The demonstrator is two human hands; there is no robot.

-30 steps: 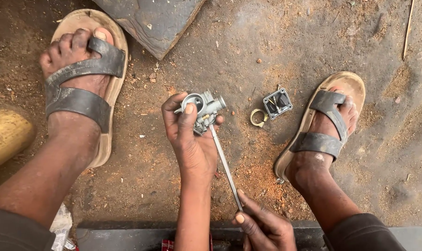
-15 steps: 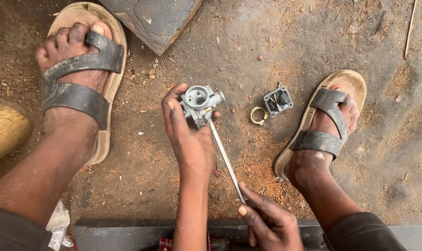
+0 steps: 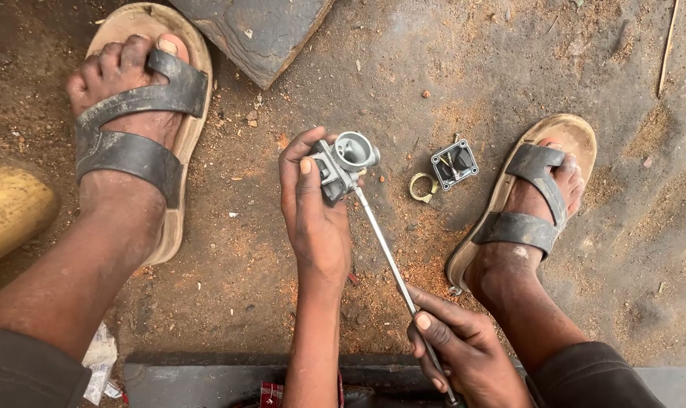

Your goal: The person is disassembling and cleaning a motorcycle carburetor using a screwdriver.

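- Left hand (image 3: 316, 219), fingers closed, grips the carburettor (image 3: 343, 165) above the dirt floor (image 3: 585, 60).
- Right hand (image 3: 464, 347) pinches a screwdriver (image 3: 392, 261), tip at its underside.
- Square cover (image 3: 454, 163) and brass ring (image 3: 422, 187) lie right of the carburettor: already off, the body only part stripped.

We see our left hand (image 3: 316, 227) and right hand (image 3: 464, 351) bare, with no gloves, rings or sleeves on the forearms, the fingers smudged with dirt and grease and the nails short. Our feet wear worn tan sandals (image 3: 165, 136) with broad dark grey straps, one band over the toes and a wider one across the instep, all dusty and scuffed. Dark trouser cloth (image 3: 25, 370) covers our legs at the lower corners.
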